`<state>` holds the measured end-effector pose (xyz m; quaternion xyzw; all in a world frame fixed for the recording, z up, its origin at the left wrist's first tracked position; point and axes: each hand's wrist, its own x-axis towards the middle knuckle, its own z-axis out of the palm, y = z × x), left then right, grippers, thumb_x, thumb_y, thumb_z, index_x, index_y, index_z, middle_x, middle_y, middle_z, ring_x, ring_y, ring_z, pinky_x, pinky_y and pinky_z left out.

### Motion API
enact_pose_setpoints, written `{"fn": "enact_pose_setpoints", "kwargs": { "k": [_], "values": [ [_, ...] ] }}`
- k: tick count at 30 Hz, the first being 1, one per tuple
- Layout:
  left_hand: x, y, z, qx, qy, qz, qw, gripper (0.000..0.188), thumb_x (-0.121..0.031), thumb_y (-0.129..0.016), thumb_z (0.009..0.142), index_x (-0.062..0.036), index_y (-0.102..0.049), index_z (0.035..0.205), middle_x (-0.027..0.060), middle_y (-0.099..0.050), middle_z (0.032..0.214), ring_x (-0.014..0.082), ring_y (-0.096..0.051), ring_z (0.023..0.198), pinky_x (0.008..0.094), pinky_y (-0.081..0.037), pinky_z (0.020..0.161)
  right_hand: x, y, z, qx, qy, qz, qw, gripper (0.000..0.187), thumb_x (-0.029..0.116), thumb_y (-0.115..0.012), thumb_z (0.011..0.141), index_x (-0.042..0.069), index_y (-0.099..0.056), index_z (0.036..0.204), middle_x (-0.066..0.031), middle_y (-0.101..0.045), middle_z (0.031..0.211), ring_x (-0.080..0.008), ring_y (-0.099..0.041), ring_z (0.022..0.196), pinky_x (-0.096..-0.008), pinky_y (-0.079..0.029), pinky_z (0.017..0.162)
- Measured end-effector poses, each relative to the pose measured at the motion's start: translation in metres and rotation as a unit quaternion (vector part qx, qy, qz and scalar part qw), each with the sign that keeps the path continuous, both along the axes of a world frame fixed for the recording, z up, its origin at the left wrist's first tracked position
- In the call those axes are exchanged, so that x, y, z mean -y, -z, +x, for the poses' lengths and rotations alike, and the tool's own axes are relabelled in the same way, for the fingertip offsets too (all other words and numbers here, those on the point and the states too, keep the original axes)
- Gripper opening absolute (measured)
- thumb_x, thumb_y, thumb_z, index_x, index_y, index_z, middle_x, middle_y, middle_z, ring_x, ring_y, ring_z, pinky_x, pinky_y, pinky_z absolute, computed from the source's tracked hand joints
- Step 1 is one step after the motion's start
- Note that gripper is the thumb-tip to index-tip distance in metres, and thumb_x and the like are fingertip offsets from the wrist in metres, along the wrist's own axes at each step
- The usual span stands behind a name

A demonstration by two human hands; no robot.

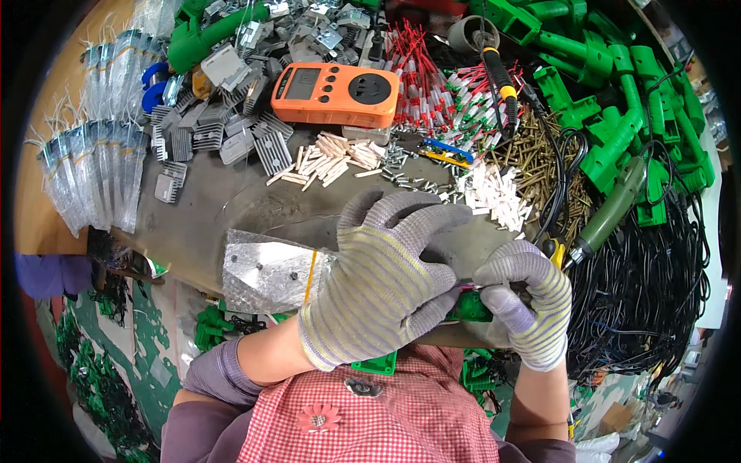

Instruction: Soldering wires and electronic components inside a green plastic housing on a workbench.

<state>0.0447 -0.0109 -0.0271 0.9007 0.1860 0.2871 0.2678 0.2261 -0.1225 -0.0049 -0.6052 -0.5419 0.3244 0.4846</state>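
In grey gloves with yellowish stripes, both of my hands work close together near the table's front edge. My left hand (386,278) has two fingers stretched over the table, while its thumb side is closed at a thin pinkish wire (466,287). My right hand (536,301) pinches the other end of this wire between thumb and forefinger. Just below the wire is a green plastic housing (469,306), partly hidden by my hands. A clear bubble-wrap packet (266,270) with an orange band lies beside my left wrist, partly covered by it.
Behind my hands lie white sleeves (494,193), pale tubes (332,158), brass screws (548,166) and an orange meter (336,94). Metal heat sinks (208,127) are heaped at left. A green-handled electric screwdriver (614,208), black cables (641,285) and green housings (617,139) crowd the right.
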Motion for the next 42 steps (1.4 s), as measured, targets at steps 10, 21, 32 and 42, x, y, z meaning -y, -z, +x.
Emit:
{"fn": "enact_pose_setpoints", "kwargs": {
  "k": [10, 21, 32, 42],
  "values": [
    [-0.003, -0.001, -0.002, -0.018, 0.01, -0.002, 1.0, 0.019, -0.031, -0.071, 0.071, -0.0149, -0.074, 0.082, 0.0117, -0.059, 0.127, 0.0369, -0.053, 0.115, 0.0529, -0.035, 0.099, 0.0, -0.01, -0.002, 0.042, -0.006, -0.017, 0.999, 0.019, -0.007, -0.076, 0.07, 0.005, -0.069, 0.085, -0.0078, -0.068, 0.082, -0.0202, -0.066, 0.077, -0.0306, -0.05, 0.069],
    [-0.001, -0.003, 0.001, -0.013, 0.024, -0.01, 1.0, 0.02, -0.028, -0.07, 0.071, -0.0143, -0.074, 0.085, 0.0114, -0.058, 0.131, 0.0369, -0.052, 0.116, 0.0528, -0.036, 0.099, -0.005, -0.005, -0.008, 0.273, -0.008, 0.07, 0.959, 0.018, 0.0, -0.075, 0.067, 0.01, -0.069, 0.081, -0.0062, -0.065, 0.078, -0.0267, -0.063, 0.073, -0.036, -0.05, 0.068],
    [-0.002, -0.005, -0.001, -0.048, 0.054, -0.003, 0.997, 0.019, -0.035, -0.067, 0.078, -0.017, -0.072, 0.079, 0.0091, -0.055, 0.135, 0.0374, -0.048, 0.121, 0.0564, -0.033, 0.101, -0.008, -0.011, 0.011, 0.099, -0.084, -0.031, 0.991, 0.016, 0.003, -0.08, 0.07, 0.008, -0.075, 0.084, -0.004, -0.068, 0.082, -0.0172, -0.063, 0.068, -0.0281, -0.048, 0.06],
    [0.0, -0.004, 0.001, -0.049, 0.033, 0.007, 0.998, 0.021, -0.036, -0.068, 0.072, -0.0169, -0.073, 0.079, 0.0089, -0.057, 0.132, 0.0362, -0.049, 0.12, 0.056, -0.034, 0.101, -0.012, -0.008, 0.001, 0.117, -0.085, -0.026, 0.989, 0.014, 0.002, -0.076, 0.067, 0.01, -0.068, 0.076, -0.0048, -0.067, 0.077, -0.0218, -0.066, 0.069, -0.0318, -0.052, 0.063]
  ]
}}
